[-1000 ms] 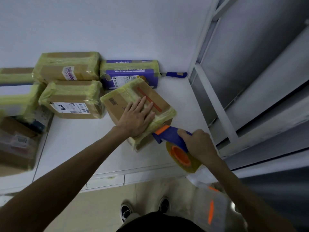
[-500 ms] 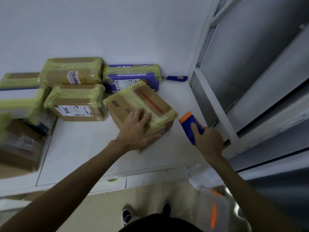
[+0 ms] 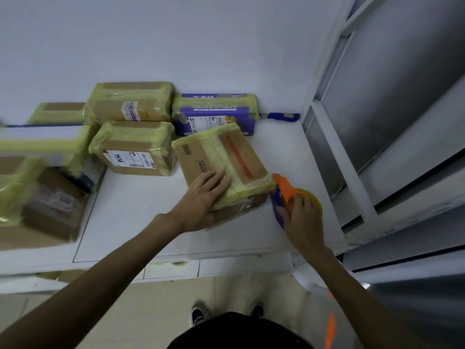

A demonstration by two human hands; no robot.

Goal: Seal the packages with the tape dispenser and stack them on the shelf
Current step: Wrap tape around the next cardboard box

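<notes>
Package point(image 3: 221, 157): brown, yellow-taped, right-centre on desk point(image 3: 141, 212); open desk near-left, shelf frame point(image 3: 334, 152) right. Your left grip point(image 3: 203, 200) lies flat on it, fingers straight; your right grip point(image 3: 302, 217) clamps tape dispenser point(image 3: 284, 190) at its right corner.

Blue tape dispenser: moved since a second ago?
Yes: the blue tape dispenser went from the taped cardboard box's near edge to its right corner, toward the white shelf frame.

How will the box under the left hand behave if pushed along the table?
Probably stiff: the cardboard box shows square edges under the left hand. Its tape wrap and the smooth white table suggest it slides easily. Wide and low, so unlikely to tip.
</notes>
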